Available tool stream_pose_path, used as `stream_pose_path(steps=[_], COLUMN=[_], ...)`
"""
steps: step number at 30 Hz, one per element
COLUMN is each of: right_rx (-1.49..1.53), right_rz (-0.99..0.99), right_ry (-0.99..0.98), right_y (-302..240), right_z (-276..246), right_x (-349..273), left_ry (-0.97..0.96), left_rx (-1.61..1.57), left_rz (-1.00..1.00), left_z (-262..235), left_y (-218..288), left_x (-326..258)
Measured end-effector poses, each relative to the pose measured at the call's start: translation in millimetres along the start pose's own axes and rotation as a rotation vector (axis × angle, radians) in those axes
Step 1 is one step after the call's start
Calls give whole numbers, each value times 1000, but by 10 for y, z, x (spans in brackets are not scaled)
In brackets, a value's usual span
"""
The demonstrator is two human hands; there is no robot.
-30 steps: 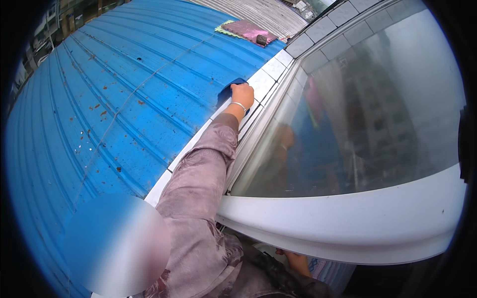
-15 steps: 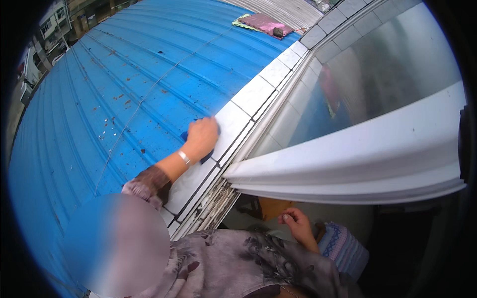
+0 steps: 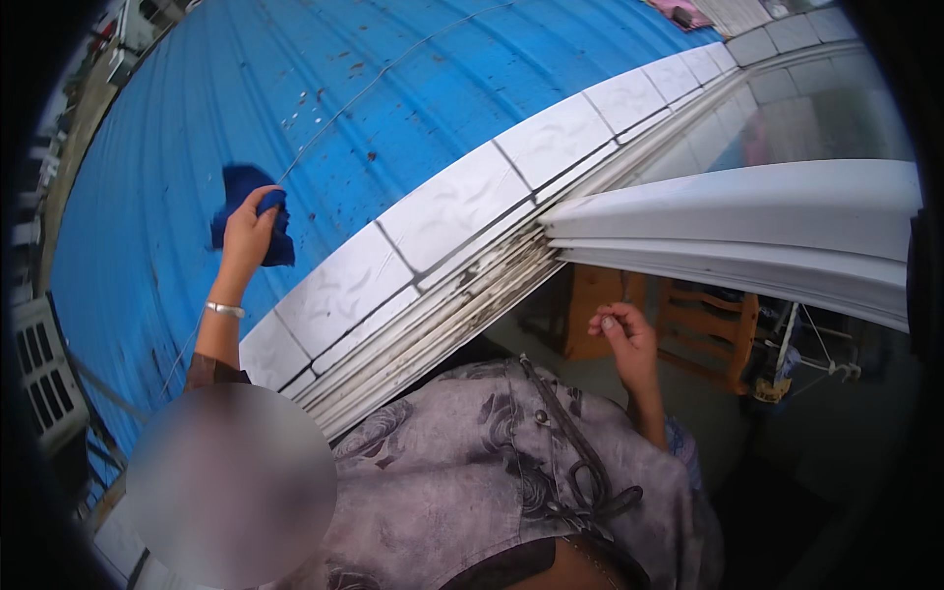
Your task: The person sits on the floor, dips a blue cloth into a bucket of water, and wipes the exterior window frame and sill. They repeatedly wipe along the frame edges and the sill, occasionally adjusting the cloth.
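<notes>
My left hand [image 3: 253, 228] is stretched out beyond the window ledge, closed round a bunched dark blue cloth [image 3: 228, 202]. The cloth hangs above the blue corrugated roof [image 3: 413, 118], apart from the ledge. White patterned tiles cover the sill [image 3: 433, 221], which shows wet-looking streaks. Beside it runs the window track [image 3: 492, 280], with dark dirt in its grooves. Indoors, my right hand [image 3: 627, 339] is held in front of my body with its fingers curled in and the thumb against them; nothing shows in it.
A white-framed window sash [image 3: 747, 216] stands across the opening on the right. Behind my right hand is wooden furniture [image 3: 703, 329]. A thin wire [image 3: 383, 74] crosses the roof. At the far left sits a white slatted unit [image 3: 44, 374].
My left hand has lifted the cloth off the tiled sill and moved left, out over the roof. The view has turned, and my right hand remains curled indoors.
</notes>
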State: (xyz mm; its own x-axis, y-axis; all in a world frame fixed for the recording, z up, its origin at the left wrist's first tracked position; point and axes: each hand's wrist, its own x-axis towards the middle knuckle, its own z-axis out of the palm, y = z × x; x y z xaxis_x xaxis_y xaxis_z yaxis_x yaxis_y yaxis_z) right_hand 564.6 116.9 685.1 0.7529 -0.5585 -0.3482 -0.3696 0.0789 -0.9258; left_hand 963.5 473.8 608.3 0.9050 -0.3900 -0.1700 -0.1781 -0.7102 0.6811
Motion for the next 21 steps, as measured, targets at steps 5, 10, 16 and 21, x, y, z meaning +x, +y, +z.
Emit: stream_pose_path(steps=[5, 10, 16, 21], right_rx=[1, 4, 1, -5], right_rz=[-25, -12, -11, -9], right_ry=[-98, -121, -55, -31], right_y=[-78, -57, -74, -119], right_z=[158, 153, 161, 182], right_x=[108, 59, 5, -80], left_ry=[-40, -77, -22, -140], left_rx=[241, 376, 327, 418], left_rz=[432, 799, 898, 457], left_z=[256, 695, 1552, 1660], left_y=[238, 730, 1531, 1460], left_x=[-818, -692, 130, 970])
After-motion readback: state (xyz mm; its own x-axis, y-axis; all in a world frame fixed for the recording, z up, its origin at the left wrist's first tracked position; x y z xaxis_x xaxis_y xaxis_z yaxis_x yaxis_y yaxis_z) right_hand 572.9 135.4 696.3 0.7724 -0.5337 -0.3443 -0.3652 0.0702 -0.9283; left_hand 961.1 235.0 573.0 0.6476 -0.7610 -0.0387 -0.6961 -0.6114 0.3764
